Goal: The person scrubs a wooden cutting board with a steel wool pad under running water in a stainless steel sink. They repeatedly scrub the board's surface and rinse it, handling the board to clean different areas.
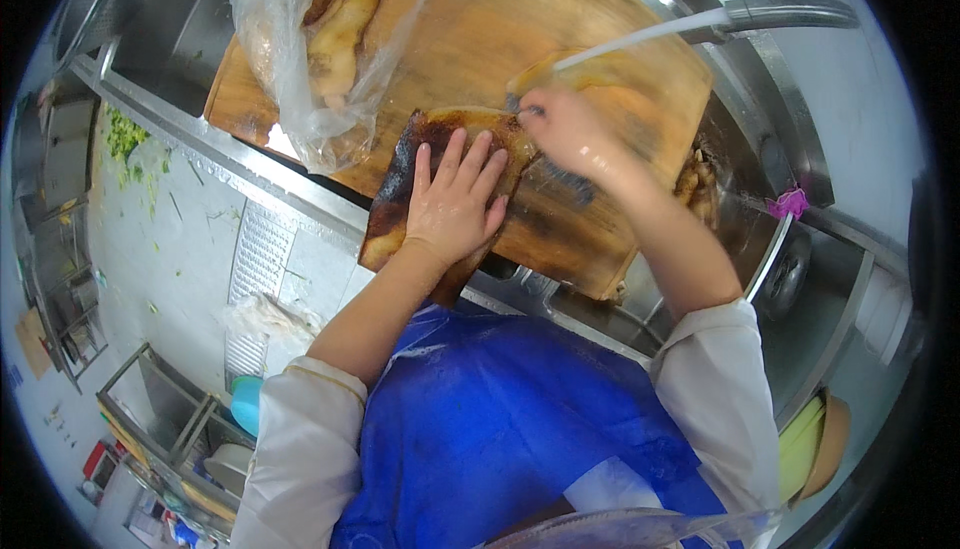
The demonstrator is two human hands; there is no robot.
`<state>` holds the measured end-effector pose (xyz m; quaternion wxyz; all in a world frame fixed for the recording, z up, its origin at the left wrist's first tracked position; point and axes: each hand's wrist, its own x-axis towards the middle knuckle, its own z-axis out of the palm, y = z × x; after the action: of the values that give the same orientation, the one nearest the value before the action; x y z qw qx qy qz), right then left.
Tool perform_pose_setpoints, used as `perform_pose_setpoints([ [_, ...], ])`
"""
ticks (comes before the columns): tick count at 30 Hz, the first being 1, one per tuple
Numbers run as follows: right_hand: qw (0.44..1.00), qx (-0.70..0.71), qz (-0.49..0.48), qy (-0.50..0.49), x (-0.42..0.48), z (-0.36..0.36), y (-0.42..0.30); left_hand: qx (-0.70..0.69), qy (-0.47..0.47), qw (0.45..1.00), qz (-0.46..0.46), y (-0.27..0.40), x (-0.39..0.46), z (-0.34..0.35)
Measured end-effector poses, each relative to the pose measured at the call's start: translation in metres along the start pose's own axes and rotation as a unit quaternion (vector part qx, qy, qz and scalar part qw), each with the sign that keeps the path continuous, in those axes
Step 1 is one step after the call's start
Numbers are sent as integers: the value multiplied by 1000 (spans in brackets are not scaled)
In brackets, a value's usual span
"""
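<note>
My left hand [454, 207] lies flat, fingers spread, on a slab of browned, partly charred meat with skin [390, 204]. The slab rests on a wooden cutting board [465, 38] and hangs over its near edge. At the slab's far right corner, my right hand [562, 132] is blurred and curled around a small dark grey thing [513, 103]; its kind is unclear. Dark grey, fuzzy material [568, 180] lies on the board below my right wrist. Water streams from a metal faucet [787, 13] onto the board beyond my right hand.
A clear plastic bag [292, 76] with a pale and brown meat piece [337, 38] lies at the board's far left. The board spans a steel sink [165, 31]. Brownish pieces [701, 185] lie right of the board. A pink cloth [787, 204] hangs on a rim.
</note>
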<state>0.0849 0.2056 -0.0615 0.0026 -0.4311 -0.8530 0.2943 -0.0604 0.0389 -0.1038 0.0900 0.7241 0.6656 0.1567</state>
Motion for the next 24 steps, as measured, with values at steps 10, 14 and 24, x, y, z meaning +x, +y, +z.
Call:
perform_pose_setpoints([
  [10, 995, -42, -82, 31, -3, 4, -4, -5, -20, 1000, 12, 1, 2, -9],
  [14, 986, -103, 106, 81, 43, -27, 38, 7, -27, 1000, 13, 3, 4, -12],
  [24, 974, -146, 90, 145, 38, -8, 21, 12, -19, 999, 24, 0, 4, -7],
])
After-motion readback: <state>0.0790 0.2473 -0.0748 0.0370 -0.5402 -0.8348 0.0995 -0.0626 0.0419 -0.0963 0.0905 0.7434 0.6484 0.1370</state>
